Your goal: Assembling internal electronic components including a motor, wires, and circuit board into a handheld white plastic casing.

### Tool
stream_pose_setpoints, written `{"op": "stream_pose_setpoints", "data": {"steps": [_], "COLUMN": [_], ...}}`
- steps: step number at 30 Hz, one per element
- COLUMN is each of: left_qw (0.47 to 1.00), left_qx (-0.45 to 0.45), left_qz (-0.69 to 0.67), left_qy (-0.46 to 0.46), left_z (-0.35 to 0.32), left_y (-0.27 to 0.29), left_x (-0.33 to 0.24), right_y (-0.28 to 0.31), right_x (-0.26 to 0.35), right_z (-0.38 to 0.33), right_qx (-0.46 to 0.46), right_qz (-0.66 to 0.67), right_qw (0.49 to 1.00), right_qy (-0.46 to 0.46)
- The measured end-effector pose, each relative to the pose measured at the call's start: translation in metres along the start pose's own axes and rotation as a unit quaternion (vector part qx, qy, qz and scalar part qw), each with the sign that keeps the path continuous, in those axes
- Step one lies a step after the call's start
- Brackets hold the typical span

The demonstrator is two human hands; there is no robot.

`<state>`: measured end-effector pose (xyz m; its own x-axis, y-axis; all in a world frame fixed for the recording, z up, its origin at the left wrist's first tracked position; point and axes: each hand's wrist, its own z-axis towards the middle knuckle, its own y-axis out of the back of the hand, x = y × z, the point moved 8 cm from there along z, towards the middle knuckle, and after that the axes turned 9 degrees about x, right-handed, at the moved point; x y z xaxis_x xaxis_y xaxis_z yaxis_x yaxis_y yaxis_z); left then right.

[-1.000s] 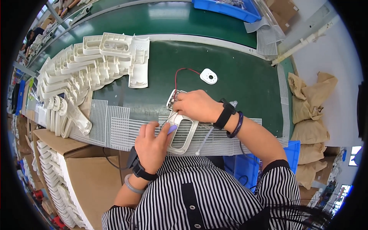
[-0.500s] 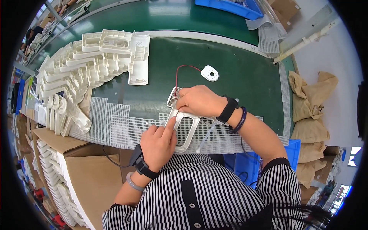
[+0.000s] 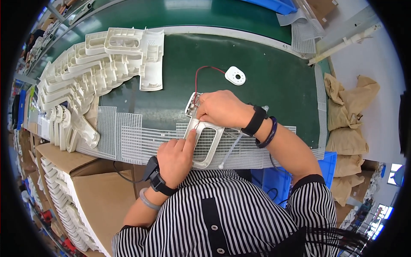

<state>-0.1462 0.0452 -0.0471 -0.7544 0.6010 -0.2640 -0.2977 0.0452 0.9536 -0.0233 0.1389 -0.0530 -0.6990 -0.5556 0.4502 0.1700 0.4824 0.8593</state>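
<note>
A white plastic handle shell with a long loop opening lies on the mesh matting in front of me. The outstretched index finger of my left hand presses on the shell beside its loop; the other fingers are curled by its edge. Bent over the shell's upper part, my right hand pinches at a thin red wire inside it; the fingertips are partly hidden. This wire runs out at the top and curves to a white rounded disc with a dark centre hole on the green surface.
Nested white shells are piled at the left of the green work surface. White mesh matting lines the near edge. Cardboard boxes stand at lower left, a blue bin at lower right, and brown paper bundles at right.
The whole scene has shifted slightly in view. Both hands stay at the shell, and a thin wire now shows between the fingertips of my two hands.
</note>
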Motion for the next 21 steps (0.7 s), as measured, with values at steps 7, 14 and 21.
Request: {"op": "stream_pose_setpoints", "data": {"steps": [7,14,21], "left_qw": [0.996,0.984,0.978], "left_qx": [0.071,0.131,0.173], "left_qz": [0.061,0.112,-0.087], "left_qy": [-0.002,-0.042,0.076], "left_z": [0.011,0.015,0.014], "left_y": [-0.008,-0.012,0.029], "left_x": [-0.003,-0.011,0.013], "right_y": [-0.002,0.004,0.073], "right_x": [-0.005,-0.009,-0.026], "right_z": [0.013,0.007,-0.135], "right_qx": [0.068,0.042,-0.254], "right_qz": [-0.005,0.059,0.153], "right_qw": [0.994,0.996,0.947], "right_qy": [-0.086,-0.057,-0.122]}}
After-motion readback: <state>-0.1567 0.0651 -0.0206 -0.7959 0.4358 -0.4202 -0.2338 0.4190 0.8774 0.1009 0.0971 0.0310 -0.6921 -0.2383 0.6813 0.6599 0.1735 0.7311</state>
